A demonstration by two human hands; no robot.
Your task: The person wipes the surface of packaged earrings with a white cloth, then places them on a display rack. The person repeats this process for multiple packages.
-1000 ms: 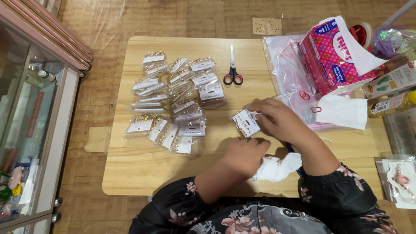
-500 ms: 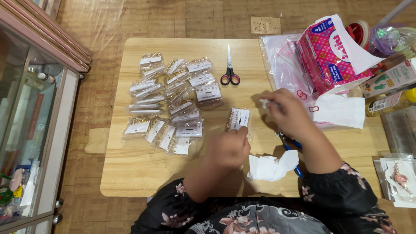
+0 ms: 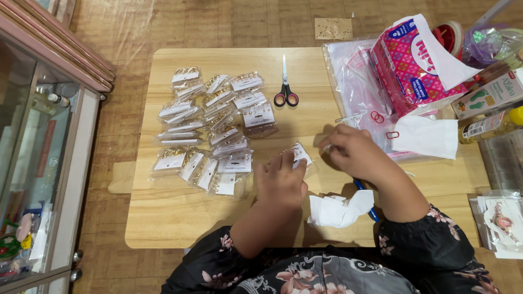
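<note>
Wooden table (image 3: 163,218) fills the view. On it, the left hand (image 3: 280,182) pinches a small clear packet with a white card (image 3: 299,155); the right hand (image 3: 354,152) curls shut just beside it (contents hidden). Matching packets (image 3: 212,128) lie leftward, scissors (image 3: 285,90) beyond, crumpled tissue (image 3: 340,209) near the wrists.

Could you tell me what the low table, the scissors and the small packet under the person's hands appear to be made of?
Pale low table: wood with matt finish, grain showing. Pink-handled scissors: shiny metal blades, probably plastic handles. Small clear packet at the left hand: glossy plastic with white card, likely.
</note>
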